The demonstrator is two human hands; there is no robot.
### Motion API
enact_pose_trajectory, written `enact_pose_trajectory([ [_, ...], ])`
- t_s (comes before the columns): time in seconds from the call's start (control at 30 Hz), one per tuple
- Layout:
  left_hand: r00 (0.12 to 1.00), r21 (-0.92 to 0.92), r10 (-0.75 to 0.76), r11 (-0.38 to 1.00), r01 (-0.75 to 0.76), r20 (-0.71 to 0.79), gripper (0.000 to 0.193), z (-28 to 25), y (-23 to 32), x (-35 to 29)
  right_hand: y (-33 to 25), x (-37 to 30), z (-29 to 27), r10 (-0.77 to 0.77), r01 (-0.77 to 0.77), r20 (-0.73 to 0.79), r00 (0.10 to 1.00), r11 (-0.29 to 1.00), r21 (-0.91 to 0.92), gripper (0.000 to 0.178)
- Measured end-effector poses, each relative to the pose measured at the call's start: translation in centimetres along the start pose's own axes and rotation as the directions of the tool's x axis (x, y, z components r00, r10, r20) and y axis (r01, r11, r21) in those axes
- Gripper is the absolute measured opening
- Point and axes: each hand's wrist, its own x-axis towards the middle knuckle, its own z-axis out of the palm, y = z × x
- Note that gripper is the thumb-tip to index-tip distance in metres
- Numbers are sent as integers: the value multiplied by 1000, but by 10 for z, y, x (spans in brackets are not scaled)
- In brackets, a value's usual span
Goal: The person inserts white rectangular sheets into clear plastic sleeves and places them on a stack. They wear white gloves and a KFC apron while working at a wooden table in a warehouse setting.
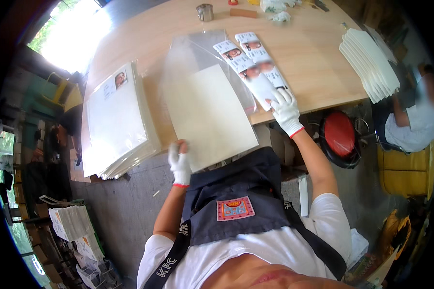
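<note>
A blank cream sheet of board [212, 115] lies at the near edge of the table, partly on top of clear plastic sleeves [193, 48]. My left hand [180, 166], in a white knitted glove with bare fingertips, is beside the sheet's lower left edge; its fingers are blurred. Two stacks of printed label strips [258, 53] with small portrait pictures fan out right of the sheet. At their near end my right hand [285, 111], gloved alike, has its fingers closed on a label strip. Left of the sheet is a thick pile of boards in clear sleeves [118, 120], the top one bearing a label.
Overlapping white boards [369, 62] hang over the table's right edge. A metal cup [205, 12] and a brown block [243, 13] stand far back. Below the right edge is a red-topped stool [339, 133]. Another person [412, 120] sits at the right. White bundles [72, 221] stand lower left.
</note>
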Motion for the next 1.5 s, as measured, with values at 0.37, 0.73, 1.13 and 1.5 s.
enact_pose_trajectory([
  [0.37, 723, -305, -457, 691, 655, 517, 29, 206, 13, 42, -53, -33, -82, -183, 215, -129, 975, 926, 310, 16],
  [0.73, 943, -13, -20, 1000, 26, 331, 9, 227, 27, 46, -13, 45, -51, 66, -39, -33, 997, 854, 519, 18],
  [1.13, 892, -118, -97, 979, 164, 441, 18, 244, 57, 79, 38, 89, -6, 210, -450, 443, 872, -16, 893, 10],
  [1.5, 818, -286, -449, 781, 555, 360, 46, 288, 25, 99, 208, 187, -114, 592, -512, -38, 805, 725, 461, 28],
])
